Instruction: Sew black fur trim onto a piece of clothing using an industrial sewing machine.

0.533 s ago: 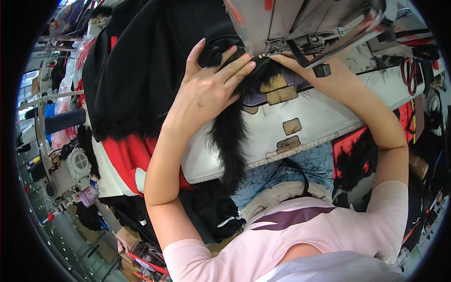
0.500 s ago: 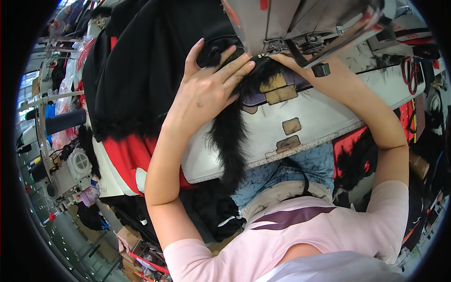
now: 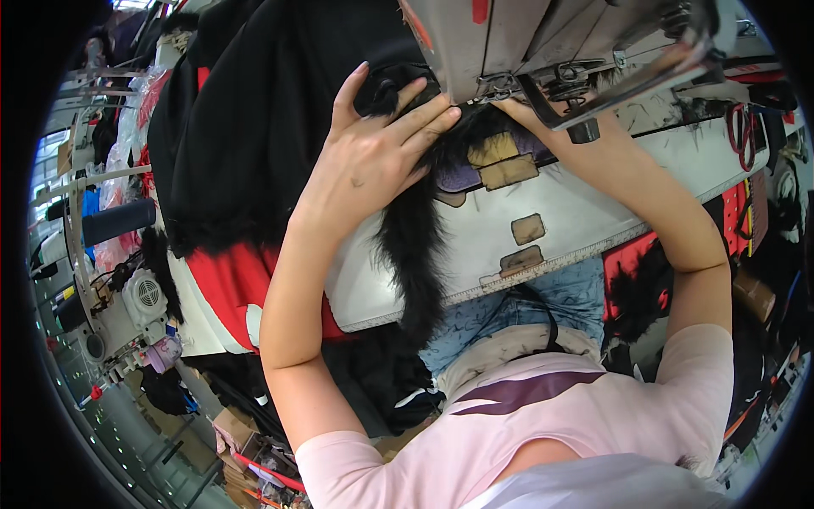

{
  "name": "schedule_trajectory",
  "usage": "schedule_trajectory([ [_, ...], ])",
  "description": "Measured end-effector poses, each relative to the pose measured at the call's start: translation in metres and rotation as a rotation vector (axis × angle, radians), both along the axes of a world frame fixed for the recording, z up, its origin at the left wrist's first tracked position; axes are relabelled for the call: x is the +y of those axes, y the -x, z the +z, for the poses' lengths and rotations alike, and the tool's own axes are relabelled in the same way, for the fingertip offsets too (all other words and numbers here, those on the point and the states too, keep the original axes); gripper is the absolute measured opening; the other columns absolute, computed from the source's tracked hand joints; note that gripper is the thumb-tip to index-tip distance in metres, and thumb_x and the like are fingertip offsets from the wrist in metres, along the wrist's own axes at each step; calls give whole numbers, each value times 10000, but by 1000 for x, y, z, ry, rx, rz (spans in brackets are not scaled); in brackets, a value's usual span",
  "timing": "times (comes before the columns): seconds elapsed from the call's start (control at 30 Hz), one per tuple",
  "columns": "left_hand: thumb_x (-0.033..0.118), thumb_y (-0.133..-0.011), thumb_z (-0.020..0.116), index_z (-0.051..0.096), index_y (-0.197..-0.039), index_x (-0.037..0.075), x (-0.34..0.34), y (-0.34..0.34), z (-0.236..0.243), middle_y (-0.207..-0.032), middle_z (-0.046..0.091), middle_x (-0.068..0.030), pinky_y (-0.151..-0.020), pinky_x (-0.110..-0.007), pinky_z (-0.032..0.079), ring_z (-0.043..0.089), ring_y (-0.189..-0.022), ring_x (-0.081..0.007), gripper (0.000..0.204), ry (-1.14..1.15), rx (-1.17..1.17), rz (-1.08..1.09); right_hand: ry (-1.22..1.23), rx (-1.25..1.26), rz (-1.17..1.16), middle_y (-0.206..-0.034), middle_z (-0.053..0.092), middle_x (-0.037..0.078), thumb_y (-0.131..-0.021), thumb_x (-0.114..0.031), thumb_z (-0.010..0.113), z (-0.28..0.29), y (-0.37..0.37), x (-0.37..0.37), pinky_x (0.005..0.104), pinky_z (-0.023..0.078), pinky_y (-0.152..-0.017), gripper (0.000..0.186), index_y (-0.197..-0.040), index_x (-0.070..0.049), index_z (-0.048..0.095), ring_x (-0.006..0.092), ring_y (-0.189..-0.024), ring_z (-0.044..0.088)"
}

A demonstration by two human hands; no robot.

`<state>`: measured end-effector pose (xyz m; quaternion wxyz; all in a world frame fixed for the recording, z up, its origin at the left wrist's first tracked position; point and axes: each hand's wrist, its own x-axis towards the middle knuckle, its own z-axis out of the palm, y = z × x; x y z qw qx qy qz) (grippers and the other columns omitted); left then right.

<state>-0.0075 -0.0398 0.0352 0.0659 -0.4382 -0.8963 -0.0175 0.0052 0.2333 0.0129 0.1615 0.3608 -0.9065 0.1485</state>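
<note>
Black fur strip (image 3: 415,246) lies under sewing machine head (image 3: 543,42); left hand (image 3: 373,157) presses flat on it, fingers spread; right hand (image 3: 530,110) mostly hidden, grip cannot be told.

The left hand (image 3: 373,157) lies palm down with its back to the camera, fingers (image 3: 424,114) stretched out flat and close together, thumb raised apart from them; its bare forearm runs down to a sharply bent elbow. The right hand (image 3: 530,114) is mostly hidden, only its wrist and the base of the hand showing, with fingertips out of sight. The right forearm slopes down to a bent elbow under a short pink sleeve.
</note>
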Motion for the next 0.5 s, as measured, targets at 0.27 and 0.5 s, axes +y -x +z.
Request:
schedule_trajectory([
  [0.27,225,-690,813,640,-1303,200,1,4,-2,-1301,636,78,-1197,-517,154,562,-1267,-130,638,-62,0,-18,221,-372,-83,-1030,667,158,-815,-88,671,-1,8,3,386,509,-843,327,-1139,-45,658,347,-980,619],
  [0.5,212,-695,812,638,-1303,198,2,1,-2,-1299,633,68,-1192,-517,155,557,-1274,-130,633,-45,12,-31,50,-341,-59,-1184,662,121,-939,-8,511,7,2,2,342,473,-940,405,-1297,-143,643,273,-1089,629],
])
